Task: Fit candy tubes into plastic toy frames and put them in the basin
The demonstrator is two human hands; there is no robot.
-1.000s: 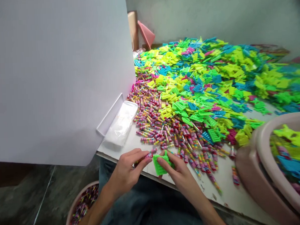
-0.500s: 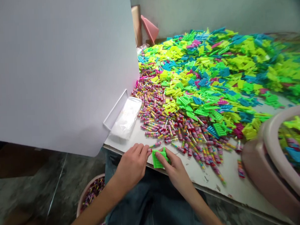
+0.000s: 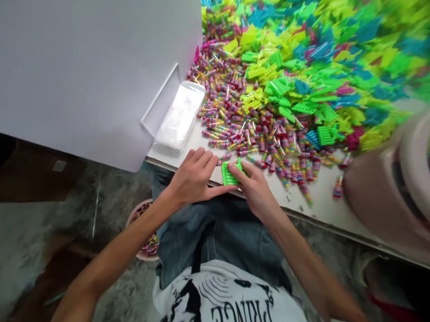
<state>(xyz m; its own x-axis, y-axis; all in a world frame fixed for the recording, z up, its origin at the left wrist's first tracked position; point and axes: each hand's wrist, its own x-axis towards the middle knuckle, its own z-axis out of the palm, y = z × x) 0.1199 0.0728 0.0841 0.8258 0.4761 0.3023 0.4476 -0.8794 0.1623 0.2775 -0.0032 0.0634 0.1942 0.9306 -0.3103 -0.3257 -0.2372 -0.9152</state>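
Observation:
My right hand (image 3: 255, 183) grips a small bright green plastic toy piece (image 3: 230, 173) with a ribbed face, the thumb pressed on it, at the table's front edge. My left hand (image 3: 197, 176) is beside it on the left, with fingers curled and thumb stretched out to the lower edge of the green piece. Whatever the left fingers may hold is hidden. Just beyond the fingertips lies a small candy-filled tube (image 3: 226, 157). A spread of similar tubes (image 3: 271, 144), pink-labelled with coloured beads, covers the table (image 3: 266, 187) ahead of both hands.
A heap of green, yellow, blue and pink plastic pieces (image 3: 303, 57) fills the back. Clear plastic bags (image 3: 181, 117) lie against a large white panel (image 3: 90, 81) at left. On the right stands a pinkish tub (image 3: 376, 187). Below left, a basin (image 3: 132, 217) holds more tubes.
The view has tilted down, bringing the printed shirt into sight. My left thumb has straightened toward the green piece, which my right hand still holds.

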